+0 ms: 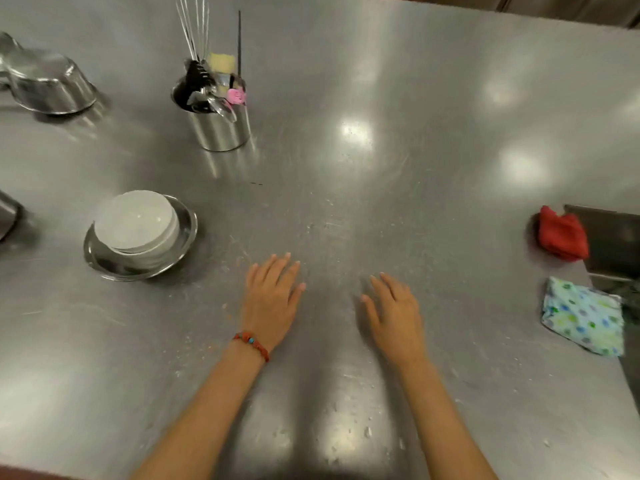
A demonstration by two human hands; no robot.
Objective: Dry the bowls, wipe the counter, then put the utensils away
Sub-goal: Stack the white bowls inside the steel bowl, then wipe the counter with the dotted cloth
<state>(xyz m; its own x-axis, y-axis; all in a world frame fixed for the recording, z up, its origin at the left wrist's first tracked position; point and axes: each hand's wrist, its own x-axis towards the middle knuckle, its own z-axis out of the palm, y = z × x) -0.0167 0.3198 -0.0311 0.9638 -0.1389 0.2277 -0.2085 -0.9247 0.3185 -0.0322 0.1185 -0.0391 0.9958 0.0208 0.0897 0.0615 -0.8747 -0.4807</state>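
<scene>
Resting empty, fingers loosely spread, the left hand point(273, 292) and right hand point(394, 313) lie on the counter point(381, 116). Drying looks unstarted: bowls point(138, 233) sit stacked at left, so fetching the cloth point(583, 315) at right comes next.

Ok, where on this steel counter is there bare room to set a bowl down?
The widest bare stretch of the steel counter runs from the steel utensil canister right toward the red cloth. The near edge below both hands is bare too. The left side is crowded with steel bowls and stacked white bowls.
</scene>
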